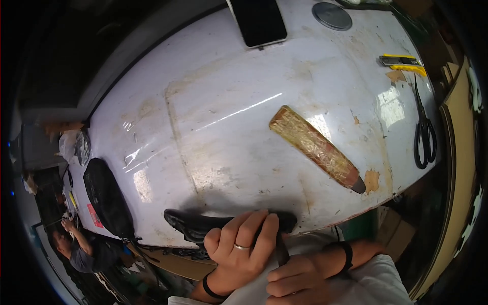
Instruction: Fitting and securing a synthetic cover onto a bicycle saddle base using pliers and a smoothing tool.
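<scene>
At the near edge of the white table, a black, soft, folded piece with a leathery sheen (190, 222) is in my left hand (243, 244). The fingers of that hand are curled over it, and its exact kind cannot be made out. My right hand (295, 279) is closed just below and to the right, close to my body. A narrow dark part shows between the two hands, and I cannot tell whether it belongs to the black piece. Beyond my hands lies a brown bar wrapped in clear tape (317, 147), its dark grey tip pointing toward the near right.
A long black pouch (108, 198) lies at the table's left end. Along the far side are a phone (258, 21) and a grey round lid (332, 16). A yellow utility knife (401, 63) and black scissors (425, 129) lie at right. Another person (84, 249) works at far left.
</scene>
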